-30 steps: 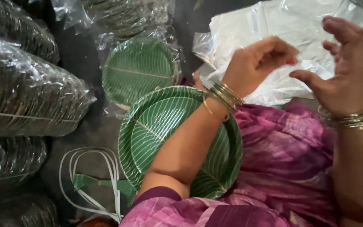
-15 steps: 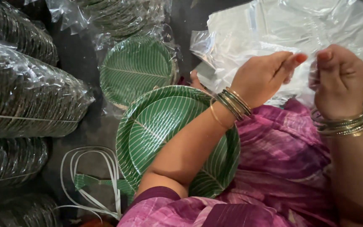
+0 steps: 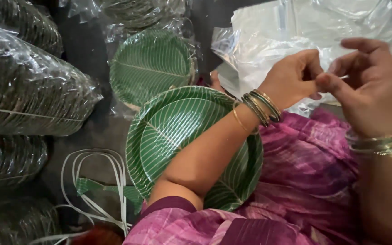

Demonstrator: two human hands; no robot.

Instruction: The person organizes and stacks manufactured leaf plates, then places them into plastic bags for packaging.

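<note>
A thin white strip (image 3: 343,77) is pinched between thumb and forefinger of the right hand (image 3: 368,95), upper right of the frame. The left hand (image 3: 293,79) is curled closed beside it, fingertips meeting the same strip; its actual grip cannot be told. Behind both hands a heap of clear crumpled plastic bags (image 3: 296,31) is seen. Below the left forearm, at centre, a stack of round green leaf-patterned paper plates (image 3: 173,131) is held on the purple-clothed lap. A second such plate in clear wrap (image 3: 150,66) is seen above it. Plastic-wrapped plate bundles (image 3: 28,90) fill the left edge; white strapping loops (image 3: 91,181) lie lower left.
</note>
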